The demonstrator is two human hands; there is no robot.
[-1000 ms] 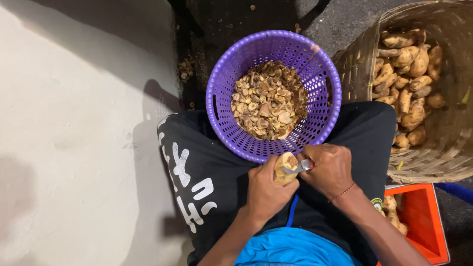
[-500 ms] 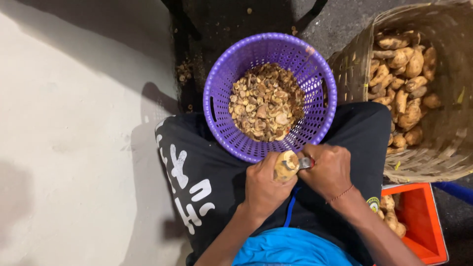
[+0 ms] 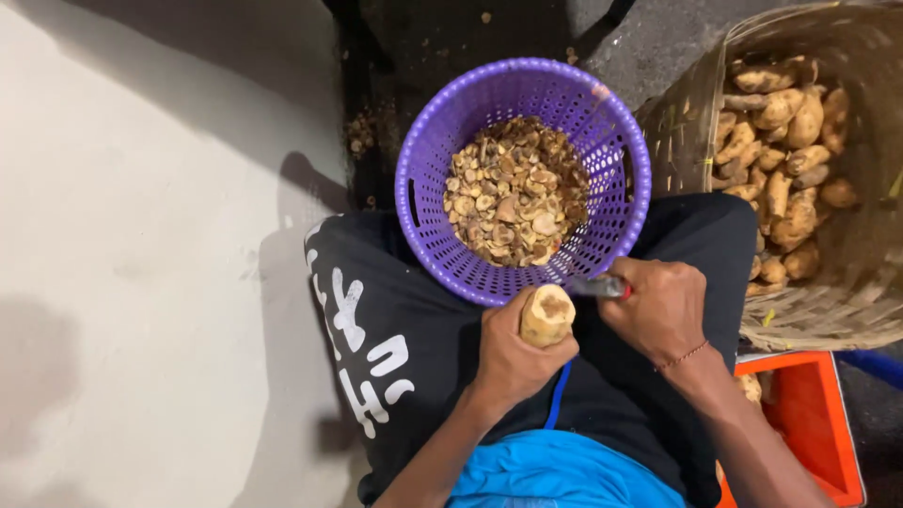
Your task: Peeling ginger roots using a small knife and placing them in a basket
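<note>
While left hand [image 3: 513, 353] grips peeled root [image 3: 546, 315] over lap, right hand [image 3: 658, 306], fist closed on knife [image 3: 594, 286], now drawn slightly aside from root; cut end exposed. Purple basket [image 3: 423, 202] of trimmings just ahead; wicker basket [image 3: 847, 282] right.

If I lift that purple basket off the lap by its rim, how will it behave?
The purple basket looks like thin perforated plastic, so the rim may flex. It is only partly filled with peelings, so probably light. It rests tilted between the knees, near the left hand and right hand, so it could tip and spill.
</note>
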